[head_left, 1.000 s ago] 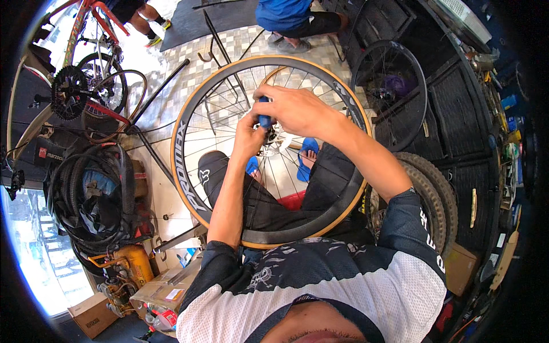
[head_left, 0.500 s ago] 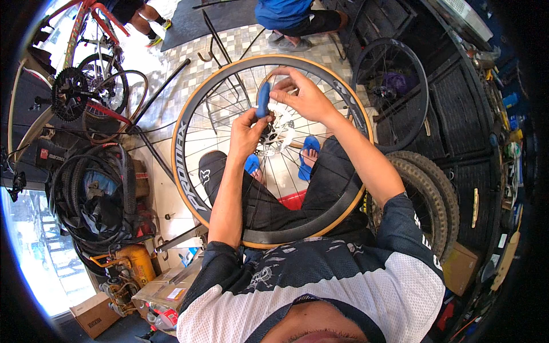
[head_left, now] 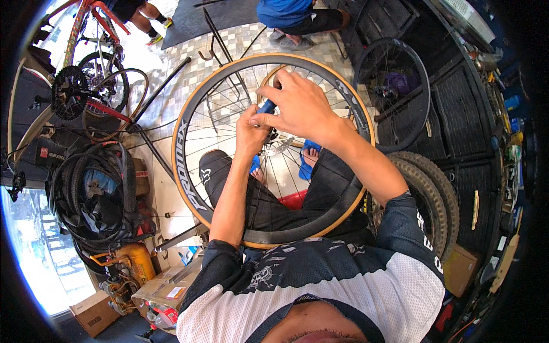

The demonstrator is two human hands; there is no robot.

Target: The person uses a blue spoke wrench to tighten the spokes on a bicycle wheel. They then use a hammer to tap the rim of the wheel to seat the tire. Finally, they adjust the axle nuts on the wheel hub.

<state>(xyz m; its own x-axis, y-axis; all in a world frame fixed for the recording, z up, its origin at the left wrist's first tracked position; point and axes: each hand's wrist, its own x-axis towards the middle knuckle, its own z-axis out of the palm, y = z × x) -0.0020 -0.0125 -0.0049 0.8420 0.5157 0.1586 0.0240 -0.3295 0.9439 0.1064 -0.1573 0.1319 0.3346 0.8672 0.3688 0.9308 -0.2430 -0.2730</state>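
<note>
A bicycle wheel (head_left: 196,200) with a black rim and tan tyre lies across my lap, with a silver disc rotor (head_left: 286,146) at its hub. Above the hub, my left hand (head_left: 251,128) is closed on a blue tool (head_left: 267,107). My right hand (head_left: 300,108) curls over the tool from the right, thumb beside the left hand's fingertips, partly hiding it. My feet in blue sandals (head_left: 306,166) show between the spokes.
Bikes (head_left: 68,91) and coiled tyres (head_left: 71,203) are at left, a yellow compressor (head_left: 137,263) below. A spare wheel (head_left: 420,106) and knobbly tyres (head_left: 434,188) stand by dark cabinets (head_left: 457,126) at right. Two people (head_left: 289,17) (head_left: 137,14) are at the top.
Half a second ago my right hand was raised and looser beside the upright blue tool. Now it has come leftward over the tool, which is more tilted and covered.
</note>
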